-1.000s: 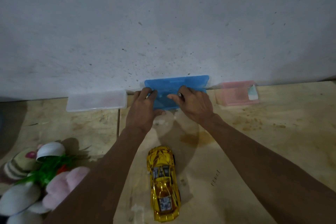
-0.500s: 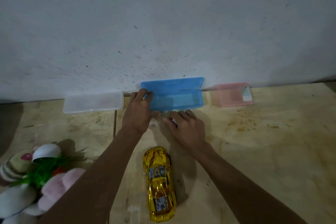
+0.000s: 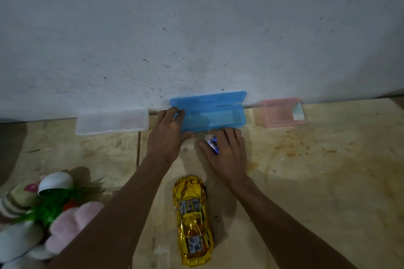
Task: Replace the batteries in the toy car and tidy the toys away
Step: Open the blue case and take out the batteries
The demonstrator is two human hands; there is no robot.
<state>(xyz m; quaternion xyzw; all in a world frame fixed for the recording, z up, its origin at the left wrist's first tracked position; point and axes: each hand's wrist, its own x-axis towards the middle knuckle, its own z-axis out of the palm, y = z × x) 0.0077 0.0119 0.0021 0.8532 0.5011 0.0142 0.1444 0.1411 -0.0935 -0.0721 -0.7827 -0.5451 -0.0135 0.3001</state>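
A shiny gold toy car (image 3: 193,220) lies on the wooden table (image 3: 317,181), nose toward the wall, between my forearms. A blue plastic case (image 3: 215,116) stands open against the wall, its lid leaning back. My left hand (image 3: 167,135) grips the left end of that case. My right hand (image 3: 225,155) rests palm down just in front of the case, with a small blue and silver battery (image 3: 212,146) pinched between its fingers. I cannot make out what is inside the case.
A clear plastic case (image 3: 111,123) lies shut left of the blue one, and a pink case (image 3: 279,113) lies to its right, both along the wall. Plush toys and a green tufted toy (image 3: 50,209) are piled at the lower left.
The blue case's lid has gone up against the wall. My right hand has drawn back from the case toward me and now shows the battery. My left hand stayed on the case's left end.
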